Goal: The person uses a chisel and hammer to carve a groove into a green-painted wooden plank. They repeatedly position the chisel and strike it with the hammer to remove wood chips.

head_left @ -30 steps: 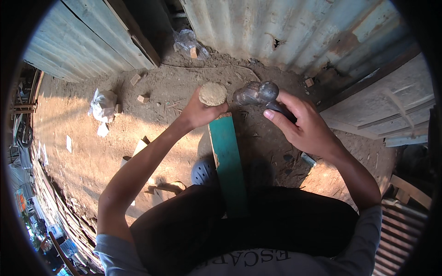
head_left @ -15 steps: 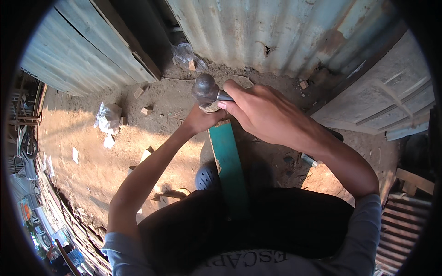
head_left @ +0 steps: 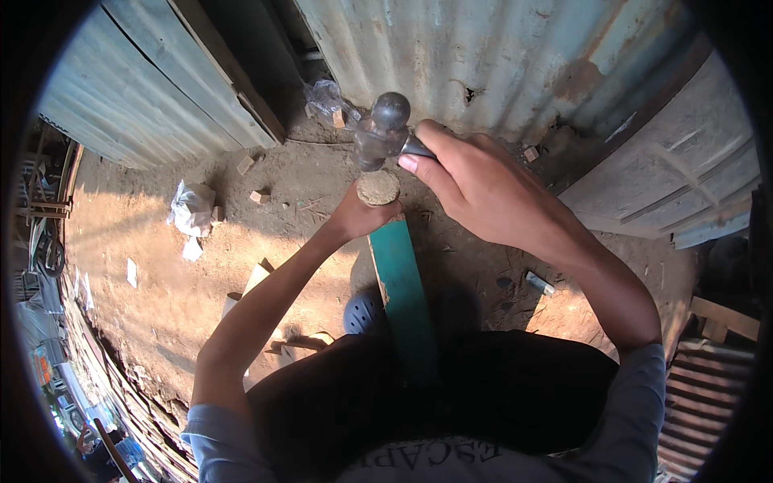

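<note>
A right hand (head_left: 487,189) clasps a hammer (head_left: 382,137) just beyond the left hand (head_left: 354,216), which curls around a round-topped piece (head_left: 378,188) beside a green board (head_left: 400,278).

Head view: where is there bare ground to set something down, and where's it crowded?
Bare: sunlit dirt floor between the white plastic bag, white scrap and left forearm. Crowded: around the left hand, where the tan round-topped piece it grips, the green board and the hammer in the right hand sit close together.
</note>
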Tool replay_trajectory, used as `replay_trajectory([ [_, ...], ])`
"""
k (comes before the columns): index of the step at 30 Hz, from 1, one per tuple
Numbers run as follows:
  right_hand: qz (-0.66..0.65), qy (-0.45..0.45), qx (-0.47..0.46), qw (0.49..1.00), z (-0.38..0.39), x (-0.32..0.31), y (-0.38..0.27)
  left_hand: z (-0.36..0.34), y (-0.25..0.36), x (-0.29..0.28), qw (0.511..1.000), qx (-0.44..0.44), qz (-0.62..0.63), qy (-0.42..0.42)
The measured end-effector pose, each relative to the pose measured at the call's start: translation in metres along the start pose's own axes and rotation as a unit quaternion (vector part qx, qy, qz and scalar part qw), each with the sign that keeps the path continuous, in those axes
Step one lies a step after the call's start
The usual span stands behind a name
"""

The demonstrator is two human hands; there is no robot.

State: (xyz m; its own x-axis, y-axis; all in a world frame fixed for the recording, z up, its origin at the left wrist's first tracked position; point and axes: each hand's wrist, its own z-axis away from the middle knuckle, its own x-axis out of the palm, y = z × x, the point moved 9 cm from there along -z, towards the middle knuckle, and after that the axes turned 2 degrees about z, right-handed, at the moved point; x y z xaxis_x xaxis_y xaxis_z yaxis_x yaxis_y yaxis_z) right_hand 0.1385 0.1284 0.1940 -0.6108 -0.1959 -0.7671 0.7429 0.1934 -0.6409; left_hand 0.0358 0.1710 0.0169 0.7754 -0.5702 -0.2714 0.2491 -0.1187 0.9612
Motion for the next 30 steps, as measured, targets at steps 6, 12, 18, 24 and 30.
replay_trajectory([
  [6,-0.135,0.258,-0.138,0.947,0.008,-0.049,-0.03,-0.004,-0.004,-0.003,0.996,-0.034,-0.06,-0.057],
  [12,-0.023,-0.06,-0.004,0.998,-0.003,0.036,0.011,-0.001,0.012,-0.002,1.0,-0.012,0.027,0.0],
  [18,-0.119,0.232,-0.109,0.959,0.005,-0.054,-0.034,-0.004,-0.009,-0.017,0.999,-0.024,-0.029,-0.017],
  [24,0.034,-0.005,-0.015,0.999,0.002,0.042,0.016,0.0,0.004,0.002,0.999,0.011,0.014,-0.03],
  [30,-0.002,0.005,0.008,1.0,0.013,0.014,0.004,-0.009,-0.021,0.005,0.994,-0.008,-0.016,-0.107],
])
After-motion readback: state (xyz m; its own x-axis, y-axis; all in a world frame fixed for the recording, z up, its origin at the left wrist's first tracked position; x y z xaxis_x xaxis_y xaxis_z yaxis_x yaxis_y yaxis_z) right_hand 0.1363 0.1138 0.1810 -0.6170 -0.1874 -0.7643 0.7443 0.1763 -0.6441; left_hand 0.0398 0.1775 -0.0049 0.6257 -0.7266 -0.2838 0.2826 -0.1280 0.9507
